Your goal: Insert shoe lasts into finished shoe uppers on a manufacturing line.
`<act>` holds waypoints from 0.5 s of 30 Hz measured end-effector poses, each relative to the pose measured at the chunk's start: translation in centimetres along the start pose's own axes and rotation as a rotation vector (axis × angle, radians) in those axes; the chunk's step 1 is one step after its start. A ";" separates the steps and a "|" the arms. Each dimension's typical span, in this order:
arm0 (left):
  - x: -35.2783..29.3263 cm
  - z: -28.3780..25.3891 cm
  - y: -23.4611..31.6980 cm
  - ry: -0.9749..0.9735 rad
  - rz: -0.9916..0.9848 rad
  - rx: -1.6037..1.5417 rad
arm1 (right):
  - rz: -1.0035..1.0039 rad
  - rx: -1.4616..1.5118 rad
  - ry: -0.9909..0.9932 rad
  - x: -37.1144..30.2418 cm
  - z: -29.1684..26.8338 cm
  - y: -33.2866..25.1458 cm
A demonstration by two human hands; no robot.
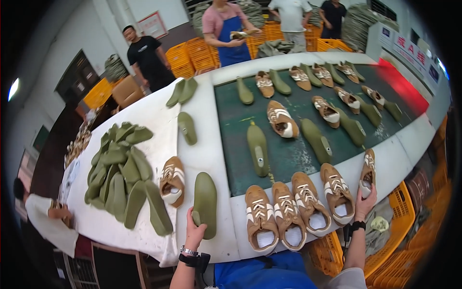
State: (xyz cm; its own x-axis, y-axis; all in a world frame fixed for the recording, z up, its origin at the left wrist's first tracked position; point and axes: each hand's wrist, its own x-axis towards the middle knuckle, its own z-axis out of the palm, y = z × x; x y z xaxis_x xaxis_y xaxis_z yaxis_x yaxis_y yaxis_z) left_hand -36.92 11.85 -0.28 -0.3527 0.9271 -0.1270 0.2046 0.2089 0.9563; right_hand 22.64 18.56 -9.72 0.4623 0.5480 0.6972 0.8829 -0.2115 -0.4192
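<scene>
My left hand (195,232) grips the heel end of an olive-green shoe last (205,197) at the table's near edge. At the right, my right hand (365,204) holds the heel of a brown sneaker (368,168) with white stripes, tilted on its side. Several more brown sneakers (288,216) stand in a row along the white edge between my hands, toes pointing away. Left of the last in my hand lies a single brown sneaker (172,180). A big heap of green lasts (120,168) covers part of the white cloth farther left.
A dark green conveyor belt (288,159) carries sneakers and green lasts in rows. Loose lasts (186,127) lie on its left border. Orange crates (402,212) stand below at the right. Across the table, a person in a blue apron (231,38) holds a shoe; other people stand around.
</scene>
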 end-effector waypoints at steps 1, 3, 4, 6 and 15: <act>0.8 0.9 0.1 -0.026 0.005 0.009 | 0.013 0.006 -0.003 0.0 -0.3 0.1; 3.2 2.7 -0.2 -0.059 0.210 0.223 | 0.030 -0.008 0.002 0.1 -0.9 0.1; 4.5 3.8 -0.1 -0.079 0.212 0.228 | 0.029 -0.012 -0.001 0.0 -1.1 0.2; 7.2 5.8 1.3 -0.065 0.209 0.252 | 0.054 -0.017 -0.008 0.1 -1.3 0.2; 10.3 7.4 0.8 0.008 0.328 0.170 | 0.037 0.018 0.009 -0.2 -1.0 -0.5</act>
State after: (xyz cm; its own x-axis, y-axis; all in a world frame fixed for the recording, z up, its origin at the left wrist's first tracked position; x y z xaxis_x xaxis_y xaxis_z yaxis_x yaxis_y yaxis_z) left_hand -33.63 23.87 -2.75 -0.2500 0.9510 0.1820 0.4562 -0.0501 0.8884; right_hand 22.22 17.79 -9.08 0.4950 0.5326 0.6865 0.8639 -0.2167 -0.4547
